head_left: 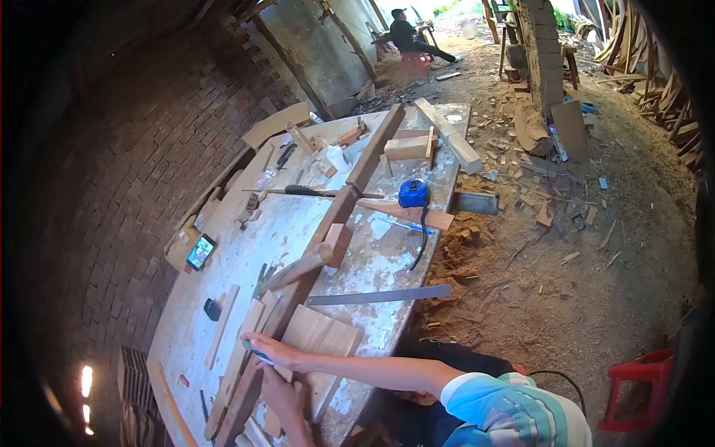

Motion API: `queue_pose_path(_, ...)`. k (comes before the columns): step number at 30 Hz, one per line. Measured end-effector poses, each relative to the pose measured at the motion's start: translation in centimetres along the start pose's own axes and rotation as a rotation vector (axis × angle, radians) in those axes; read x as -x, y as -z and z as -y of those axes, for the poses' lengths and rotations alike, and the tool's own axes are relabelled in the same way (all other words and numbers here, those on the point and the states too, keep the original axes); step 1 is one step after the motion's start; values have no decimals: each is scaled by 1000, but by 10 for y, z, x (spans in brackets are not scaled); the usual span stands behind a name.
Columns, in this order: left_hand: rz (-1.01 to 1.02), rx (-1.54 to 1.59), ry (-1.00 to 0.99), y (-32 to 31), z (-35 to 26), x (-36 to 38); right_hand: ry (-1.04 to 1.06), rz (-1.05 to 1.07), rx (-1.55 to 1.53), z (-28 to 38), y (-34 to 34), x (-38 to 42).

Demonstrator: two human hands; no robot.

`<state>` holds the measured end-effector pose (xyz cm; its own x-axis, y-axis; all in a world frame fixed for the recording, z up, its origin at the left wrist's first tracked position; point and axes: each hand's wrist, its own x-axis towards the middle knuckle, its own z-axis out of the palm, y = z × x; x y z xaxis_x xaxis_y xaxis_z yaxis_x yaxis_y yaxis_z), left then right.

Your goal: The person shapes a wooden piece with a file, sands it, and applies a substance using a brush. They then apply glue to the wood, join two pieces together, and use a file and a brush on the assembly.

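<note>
Head view looks down a long, paint-spattered white workbench (246, 246), and both hands are busy at its near end. Right hand (269, 350) reaches in from the right, fingers pinched shut on a small dark marking tool (253, 350), tip down on a long narrow pale wooden strip (242, 357). Left hand (281, 395) sits just nearer, pressed flat beside it; whether it grips anything, I cannot tell. Beside them on the right lies a flat pale ridged wooden panel (320, 339). Judging by the layout, marking is under way and cutting looks not yet begun. A grey steel ruler (380, 296) lies across the bench's right edge, a blue tape measure (413, 193) sits farther off, a lit smartphone (200, 252) on the left. Far away, another person (406, 33) sits.
</note>
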<state>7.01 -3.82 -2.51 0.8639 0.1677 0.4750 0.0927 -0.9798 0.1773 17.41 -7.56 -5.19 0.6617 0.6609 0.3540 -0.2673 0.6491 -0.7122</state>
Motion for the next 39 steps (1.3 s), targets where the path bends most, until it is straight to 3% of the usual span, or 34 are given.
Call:
queue_pose_path(2, 71, -9, 95, 3, -3, -3, -16, 33, 44, -7, 3, -9)
queue_pose_path(5, 36, 125, -52, 1, 10, -4, -92, -9, 69, -13, 0, -18)
queue_pose_path(9, 127, 536, -6, 11, 17, 1, -153, -59, 104, 8, 3, -9)
queue_pose_path(10, 274, 439, 102, 32, -6, -3, -162, -62, 87, 15, 3, -5)
queue_pose_path(13, 124, 431, -209, 3, 25, -6, -225, -64, 68, 32, 2, -2)
queue_pose_path(14, 67, 282, -275, 7, 18, -5, -207, -68, 70, 28, 3, -5)
queue_pose_path(17, 129, 287, -159, 7, 16, -5, -163, 116, 247, 16, 11, -6)
queue_pose_path(21, 78, 125, 20, 22, 39, -8, -158, 137, 434, -6, -7, 12)
queue_pose_path(25, -59, 139, -222, 10, 60, -12, -121, 126, 550, -3, -16, 12)
queue_pose_path(29, 17, 150, -144, 18, 45, -10, -93, 175, 537, 10, -7, 20)
queue_pose_path(32, -55, 290, -122, 15, 42, -10, -112, 144, 660, 25, -15, 25)
queue_pose_path(35, 54, 411, -111, 20, 27, -5, -330, 107, 260, 42, -7, 16)
queue_pose_path(37, -5, 348, -186, 8, 9, -1, -400, 87, 361, 57, -1, 10)
queue_pose_path(39, 19, 295, -89, 11, 3, -2, -356, 96, 460, 54, 2, 8)
